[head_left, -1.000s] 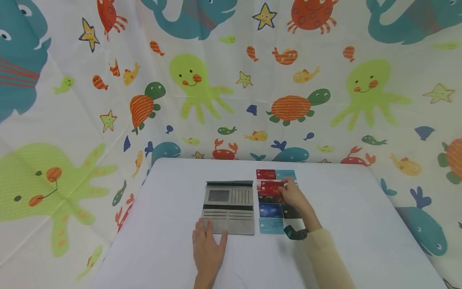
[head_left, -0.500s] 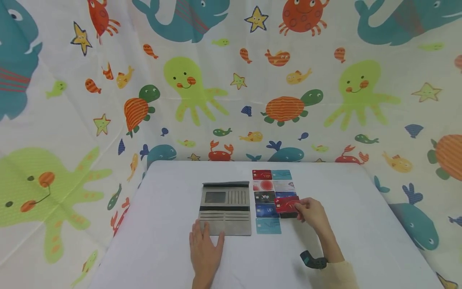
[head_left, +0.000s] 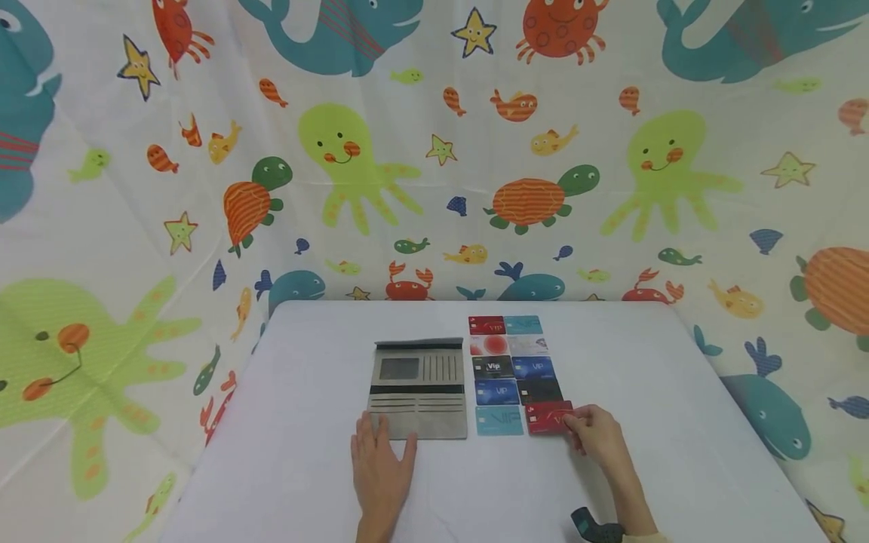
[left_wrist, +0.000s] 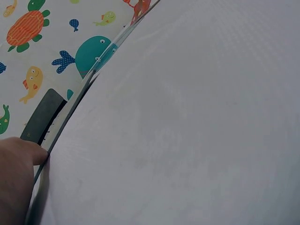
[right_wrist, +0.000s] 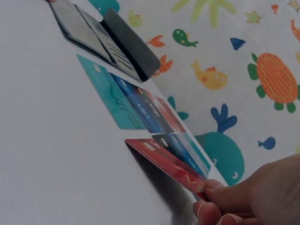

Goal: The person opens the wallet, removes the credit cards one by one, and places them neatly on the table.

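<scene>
My right hand (head_left: 600, 441) pinches the right end of a red VIP card (head_left: 548, 418) between thumb and fingers. The card is at the bottom of the right column, beside a light-blue card (head_left: 498, 421) and just below a black card (head_left: 539, 391). In the right wrist view the red card (right_wrist: 168, 161) is tilted, its near edge raised above a shadow on the table. My left hand (head_left: 382, 475) rests with straight fingers on the lower left of a grey open wallet (head_left: 434, 426), which has card slots and a window pocket.
Two columns of cards lie right of the wallet, among them a red VIP card (head_left: 486, 325), a black Vip card (head_left: 493, 367) and a blue card (head_left: 532, 367). The white table (head_left: 305, 452) ends at a curtain (head_left: 434, 249) printed with sea animals.
My right hand has carried the red card from the upper rows down to the bottom of the right column. My left hand stays on the wallet. The head view has shifted slightly.
</scene>
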Demonstrator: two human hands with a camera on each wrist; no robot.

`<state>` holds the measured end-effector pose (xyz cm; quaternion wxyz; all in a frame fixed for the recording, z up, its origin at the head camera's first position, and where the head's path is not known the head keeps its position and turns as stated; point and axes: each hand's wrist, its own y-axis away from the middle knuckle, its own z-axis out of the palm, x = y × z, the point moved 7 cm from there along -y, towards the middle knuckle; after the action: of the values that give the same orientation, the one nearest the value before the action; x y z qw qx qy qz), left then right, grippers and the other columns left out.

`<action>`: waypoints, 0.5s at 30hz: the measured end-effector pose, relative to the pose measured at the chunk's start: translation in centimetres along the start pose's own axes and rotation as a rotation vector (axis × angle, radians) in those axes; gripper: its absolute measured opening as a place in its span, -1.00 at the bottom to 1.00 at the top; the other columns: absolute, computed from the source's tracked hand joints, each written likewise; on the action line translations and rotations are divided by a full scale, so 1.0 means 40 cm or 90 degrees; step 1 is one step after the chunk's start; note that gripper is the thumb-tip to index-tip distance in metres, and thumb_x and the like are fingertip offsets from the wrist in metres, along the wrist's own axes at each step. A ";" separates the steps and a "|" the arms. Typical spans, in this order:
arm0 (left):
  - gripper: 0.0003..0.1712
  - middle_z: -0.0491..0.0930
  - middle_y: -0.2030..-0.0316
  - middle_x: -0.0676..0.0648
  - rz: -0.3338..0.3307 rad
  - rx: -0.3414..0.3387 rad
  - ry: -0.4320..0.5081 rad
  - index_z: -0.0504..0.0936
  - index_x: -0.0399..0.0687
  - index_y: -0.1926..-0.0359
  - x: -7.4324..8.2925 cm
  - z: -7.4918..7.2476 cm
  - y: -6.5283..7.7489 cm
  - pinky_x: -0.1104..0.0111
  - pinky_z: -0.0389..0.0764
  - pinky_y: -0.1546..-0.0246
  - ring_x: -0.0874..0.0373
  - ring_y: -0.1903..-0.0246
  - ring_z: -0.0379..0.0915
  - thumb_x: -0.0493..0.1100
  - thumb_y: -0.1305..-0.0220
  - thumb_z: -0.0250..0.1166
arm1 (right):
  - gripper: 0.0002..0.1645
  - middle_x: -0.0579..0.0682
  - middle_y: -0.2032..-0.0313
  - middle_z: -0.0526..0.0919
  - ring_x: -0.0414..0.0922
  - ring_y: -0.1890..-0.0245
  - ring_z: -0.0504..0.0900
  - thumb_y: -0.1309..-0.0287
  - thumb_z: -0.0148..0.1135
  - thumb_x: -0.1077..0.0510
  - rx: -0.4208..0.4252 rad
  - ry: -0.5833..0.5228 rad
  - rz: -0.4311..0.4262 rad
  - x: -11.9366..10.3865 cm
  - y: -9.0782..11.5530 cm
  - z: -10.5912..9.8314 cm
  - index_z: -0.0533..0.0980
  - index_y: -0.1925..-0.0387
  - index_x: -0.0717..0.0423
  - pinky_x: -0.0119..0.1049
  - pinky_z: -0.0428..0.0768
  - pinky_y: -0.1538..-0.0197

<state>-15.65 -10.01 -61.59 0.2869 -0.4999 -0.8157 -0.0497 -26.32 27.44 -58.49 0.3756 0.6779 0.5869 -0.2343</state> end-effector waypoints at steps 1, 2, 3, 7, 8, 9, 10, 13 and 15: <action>-0.11 0.13 -0.51 -0.34 0.001 0.005 0.001 0.40 -0.31 -0.37 0.001 -0.002 -0.001 -0.08 0.02 -0.54 -0.25 -0.52 0.01 0.21 -0.22 0.35 | -0.63 0.04 0.58 0.60 -0.15 0.61 0.52 -0.32 0.25 0.17 0.005 0.000 0.003 0.004 0.000 0.002 0.45 0.07 0.45 -0.35 0.52 0.52; -0.12 0.13 -0.50 -0.34 0.002 0.008 0.003 0.40 -0.31 -0.36 0.002 -0.003 -0.001 -0.08 0.03 -0.54 -0.25 -0.52 0.01 0.20 -0.22 0.35 | -0.64 0.04 0.58 0.60 -0.15 0.61 0.52 -0.31 0.25 0.17 0.011 0.005 0.005 0.006 0.000 0.005 0.45 0.09 0.44 -0.35 0.52 0.52; -0.12 0.14 -0.50 -0.34 0.004 0.012 0.004 0.40 -0.31 -0.36 0.004 -0.005 -0.002 -0.08 0.03 -0.54 -0.25 -0.52 0.02 0.20 -0.22 0.36 | -0.64 0.04 0.58 0.60 -0.15 0.61 0.51 -0.31 0.25 0.17 0.016 0.012 0.006 0.007 0.000 0.008 0.46 0.10 0.45 -0.35 0.51 0.52; -0.12 0.14 -0.50 -0.34 0.005 0.013 0.008 0.40 -0.32 -0.37 0.004 -0.006 -0.004 -0.08 0.02 -0.54 -0.25 -0.52 0.02 0.19 -0.23 0.35 | -0.65 0.08 0.57 0.58 -0.13 0.60 0.50 -0.30 0.26 0.16 0.042 0.074 0.005 0.002 0.005 0.019 0.47 0.15 0.45 -0.34 0.46 0.53; -0.13 0.14 -0.50 -0.34 0.005 0.013 0.008 0.40 -0.32 -0.37 0.003 -0.006 -0.004 -0.08 0.02 -0.54 -0.25 -0.52 0.02 0.18 -0.23 0.35 | -0.65 0.09 0.55 0.59 -0.13 0.59 0.50 -0.30 0.26 0.16 0.048 0.094 0.001 -0.002 0.006 0.022 0.47 0.16 0.45 -0.34 0.46 0.53; -0.13 0.14 -0.50 -0.34 0.004 0.012 0.008 0.40 -0.32 -0.37 0.003 -0.005 -0.005 -0.08 0.01 -0.54 -0.24 -0.52 0.01 0.18 -0.24 0.35 | -0.66 0.11 0.54 0.60 -0.12 0.57 0.50 -0.30 0.26 0.17 0.054 0.109 -0.003 -0.006 0.008 0.024 0.47 0.17 0.45 -0.33 0.45 0.52; -0.13 0.14 -0.50 -0.34 0.004 0.013 0.009 0.40 -0.32 -0.37 0.003 -0.006 -0.005 -0.08 0.02 -0.54 -0.25 -0.52 0.02 0.18 -0.23 0.35 | -0.67 0.12 0.52 0.61 -0.11 0.55 0.50 -0.30 0.26 0.17 0.060 0.125 -0.006 -0.009 0.008 0.026 0.47 0.19 0.45 -0.33 0.44 0.52; -0.12 0.14 -0.50 -0.34 0.001 0.013 0.007 0.40 -0.32 -0.37 0.002 -0.005 -0.005 -0.08 0.03 -0.54 -0.25 -0.52 0.02 0.19 -0.23 0.36 | -0.70 0.15 0.49 0.62 -0.09 0.51 0.50 -0.29 0.28 0.19 0.071 0.163 -0.018 -0.020 0.008 0.030 0.46 0.24 0.43 -0.33 0.43 0.49; -0.12 0.14 -0.50 -0.34 -0.002 0.013 0.008 0.40 -0.31 -0.37 0.001 -0.005 -0.005 -0.08 0.03 -0.54 -0.25 -0.52 0.02 0.19 -0.22 0.36 | -0.69 0.17 0.49 0.62 -0.07 0.51 0.49 -0.28 0.29 0.19 0.071 0.186 -0.022 -0.024 0.005 0.035 0.43 0.25 0.41 -0.32 0.42 0.49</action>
<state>-15.75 -10.15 -61.36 0.2973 -0.4952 -0.8151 -0.0452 -26.15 25.75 -58.55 0.2440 0.7143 0.6330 -0.1720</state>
